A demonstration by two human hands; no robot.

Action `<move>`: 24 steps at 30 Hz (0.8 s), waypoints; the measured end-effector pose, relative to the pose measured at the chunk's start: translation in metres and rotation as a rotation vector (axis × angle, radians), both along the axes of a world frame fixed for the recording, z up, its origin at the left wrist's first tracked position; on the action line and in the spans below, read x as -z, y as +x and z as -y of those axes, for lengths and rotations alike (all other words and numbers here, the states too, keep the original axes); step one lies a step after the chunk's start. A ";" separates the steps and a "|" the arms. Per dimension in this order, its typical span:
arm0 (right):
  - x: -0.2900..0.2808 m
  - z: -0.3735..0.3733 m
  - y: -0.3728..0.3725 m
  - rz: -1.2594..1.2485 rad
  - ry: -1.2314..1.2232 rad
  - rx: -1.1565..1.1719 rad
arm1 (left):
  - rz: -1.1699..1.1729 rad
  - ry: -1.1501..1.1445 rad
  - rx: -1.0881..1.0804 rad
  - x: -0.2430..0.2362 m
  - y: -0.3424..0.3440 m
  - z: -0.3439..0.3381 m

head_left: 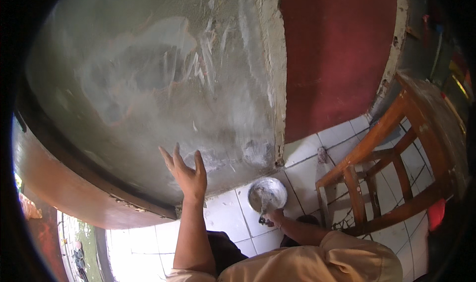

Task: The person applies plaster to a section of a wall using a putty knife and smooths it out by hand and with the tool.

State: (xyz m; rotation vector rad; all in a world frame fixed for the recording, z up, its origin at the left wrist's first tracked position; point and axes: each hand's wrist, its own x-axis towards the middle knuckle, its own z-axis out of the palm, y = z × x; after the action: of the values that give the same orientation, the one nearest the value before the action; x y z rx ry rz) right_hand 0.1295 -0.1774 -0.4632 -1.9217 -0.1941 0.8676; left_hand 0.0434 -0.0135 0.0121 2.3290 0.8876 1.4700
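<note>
My left hand (191,178) is raised in front of the grey plastered wall (148,98), fingers spread and nothing in them. Whether its fingertips touch the wall I cannot tell. Lower and to the right, my right hand (273,216) is closed on a dark-handled tool (264,222) at the near rim of a round metal basin (281,189). The tool's working end is hard to make out against the grey, wet-looking paste (265,195) in the basin. Pale smears and scrape marks run across the wall above.
The basin stands on white floor tiles (225,210) by the wall's foot. A wooden chair-like frame (352,193) stands close on the right. Beyond the wall's rough edge (277,84) is a dark red panel (337,54). A curved brown wooden edge (84,188) borders the wall at left.
</note>
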 end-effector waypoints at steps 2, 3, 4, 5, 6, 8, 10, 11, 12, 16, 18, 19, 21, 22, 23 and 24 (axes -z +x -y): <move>0.044 0.000 -0.002 0.004 -0.031 -0.235 | 0.010 -0.026 -0.030 0.007 -0.007 -0.019; 0.007 0.001 -0.013 -0.173 -0.042 -0.145 | 0.020 -0.037 -0.080 0.025 -0.019 -0.037; -0.054 0.003 -0.020 -0.337 -0.049 -0.010 | 0.023 -0.023 -0.124 0.038 -0.024 -0.049; -0.126 0.008 -0.023 -0.474 -0.049 0.158 | 0.017 -0.009 -0.148 0.045 -0.023 -0.055; -0.032 0.021 0.005 -0.534 0.297 -0.195 | 0.027 0.018 -0.101 0.032 0.002 -0.045; -0.120 0.024 -0.013 -0.585 -0.094 0.058 | -0.016 0.046 -0.125 0.041 0.007 -0.061; -0.115 0.015 -0.024 -0.803 -0.114 0.040 | -0.038 0.024 -0.120 0.047 -0.003 -0.071; -0.107 0.012 -0.030 -0.840 -0.099 0.054 | -0.015 -0.007 -0.083 0.043 -0.002 -0.065; -0.103 0.005 -0.033 -0.868 -0.078 0.065 | 0.017 -0.032 -0.049 0.041 -0.001 -0.063; -0.107 -0.007 -0.035 -0.929 0.066 0.140 | 0.070 -0.341 -0.140 0.063 0.000 -0.056; -0.119 -0.004 -0.021 -0.813 0.043 0.235 | -0.044 -0.510 -0.060 0.080 0.001 -0.058; -0.124 0.001 -0.012 -0.687 0.032 0.215 | -0.245 -0.613 -0.016 0.089 0.004 -0.062; -0.134 0.010 0.009 -0.450 -0.013 0.184 | -0.620 -0.714 0.114 0.119 0.012 -0.072; -0.137 0.015 0.022 -0.343 -0.044 0.183 | -0.800 -0.712 0.210 0.142 0.017 -0.076; -0.150 0.020 0.037 -0.117 -0.178 0.030 | -0.890 -0.757 0.218 0.163 0.023 -0.072; -0.166 0.022 0.051 0.112 -0.306 -0.125 | -0.979 -0.799 0.225 0.183 0.028 -0.067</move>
State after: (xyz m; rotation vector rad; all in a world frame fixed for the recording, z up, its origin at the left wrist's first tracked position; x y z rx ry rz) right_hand 0.1803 -0.1997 -0.2976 -2.2655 -0.2632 0.9139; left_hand 0.0714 0.0537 -0.1705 2.2600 1.0675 -0.2308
